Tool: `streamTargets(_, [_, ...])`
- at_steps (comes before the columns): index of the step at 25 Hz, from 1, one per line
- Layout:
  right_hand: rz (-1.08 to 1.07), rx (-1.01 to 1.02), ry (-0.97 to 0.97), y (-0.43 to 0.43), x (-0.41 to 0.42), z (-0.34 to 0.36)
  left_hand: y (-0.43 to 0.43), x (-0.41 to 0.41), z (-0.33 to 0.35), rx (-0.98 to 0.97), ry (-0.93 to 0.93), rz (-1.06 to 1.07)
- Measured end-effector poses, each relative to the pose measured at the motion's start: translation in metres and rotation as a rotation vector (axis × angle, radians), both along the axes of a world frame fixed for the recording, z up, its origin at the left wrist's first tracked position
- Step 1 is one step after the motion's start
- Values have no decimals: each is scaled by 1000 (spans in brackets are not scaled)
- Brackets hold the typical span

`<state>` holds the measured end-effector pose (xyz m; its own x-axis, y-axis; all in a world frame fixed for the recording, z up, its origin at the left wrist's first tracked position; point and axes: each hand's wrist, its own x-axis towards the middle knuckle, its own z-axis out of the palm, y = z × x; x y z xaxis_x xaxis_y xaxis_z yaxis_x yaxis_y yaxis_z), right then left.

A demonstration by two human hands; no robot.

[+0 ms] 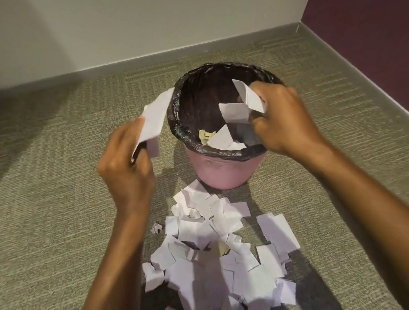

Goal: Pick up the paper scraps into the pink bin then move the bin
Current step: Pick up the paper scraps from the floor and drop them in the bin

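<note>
The pink bin (224, 170), lined with a black bag, stands on the carpet with a few scraps at its bottom (221, 140). My right hand (286, 118) is over the bin's opening and grips white paper scraps (244, 104). Left of the rim, my left hand (126, 172) holds a larger white paper piece (153, 121). A pile of several white paper scraps (219, 257) lies on the floor in front of the bin, between my forearms.
Grey-green carpet (49, 194) covers the floor. A pale wall with a grey skirting board (132, 63) runs behind the bin. A dark purple wall (382, 41) meets it at the far right corner.
</note>
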<state>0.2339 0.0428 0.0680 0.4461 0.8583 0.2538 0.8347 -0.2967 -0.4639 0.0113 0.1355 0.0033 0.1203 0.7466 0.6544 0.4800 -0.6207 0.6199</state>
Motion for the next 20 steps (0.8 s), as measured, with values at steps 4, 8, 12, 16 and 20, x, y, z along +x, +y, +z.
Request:
streamTargets(4, [-6, 18, 158, 20, 13, -27, 25, 56, 33, -84, 189, -286])
streamTargets(8, [-7, 4, 330, 28, 16, -39, 38, 96, 27, -200, 507, -382])
streamTargets(12, [29, 247, 273, 6, 7, -26, 29, 100, 23, -191, 504, -396])
streamTargets(16, [213, 279, 508, -44, -26, -25, 5, 77, 16, -192, -86, -21])
streamTargets(20, [186, -54, 477, -82, -43, -76, -38, 36, -51, -544, 27, 308])
